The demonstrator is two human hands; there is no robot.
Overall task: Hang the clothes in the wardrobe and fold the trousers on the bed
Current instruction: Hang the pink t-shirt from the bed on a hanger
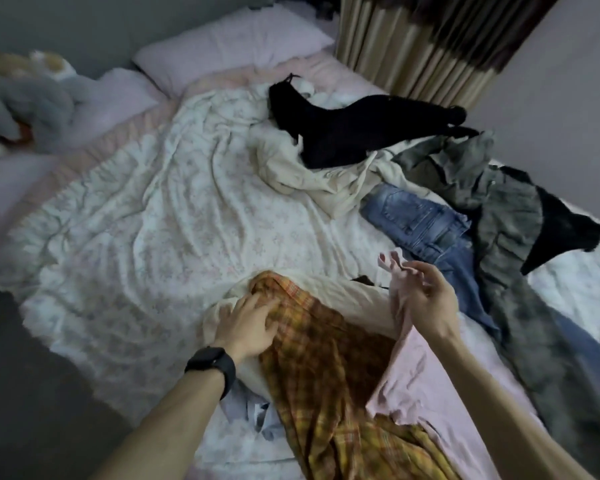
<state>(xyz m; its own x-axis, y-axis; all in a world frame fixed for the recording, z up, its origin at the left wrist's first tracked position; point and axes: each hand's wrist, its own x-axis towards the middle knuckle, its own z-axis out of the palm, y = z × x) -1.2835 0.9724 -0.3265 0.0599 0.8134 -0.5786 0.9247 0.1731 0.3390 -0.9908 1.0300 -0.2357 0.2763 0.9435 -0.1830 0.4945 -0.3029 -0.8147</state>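
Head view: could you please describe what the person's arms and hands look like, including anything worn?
Both forearms are bare, with no sleeves in view. The left hand and the right hand wear no gloves. A black smartwatch on a black band sits on the left wrist.

A home bedroom. A bed point(49, 174) under a rumpled floral sheet point(160, 209) fills the view, with two pale pillows point(229, 46) at its head, a grey plush toy point(25, 102) beside them and a striped curtain point(413, 39) behind. Loose clothes lie across it: blue jeans point(420, 220), a black garment point(343, 133), a plaid garment point(326, 358), a pink garment point(413, 375).
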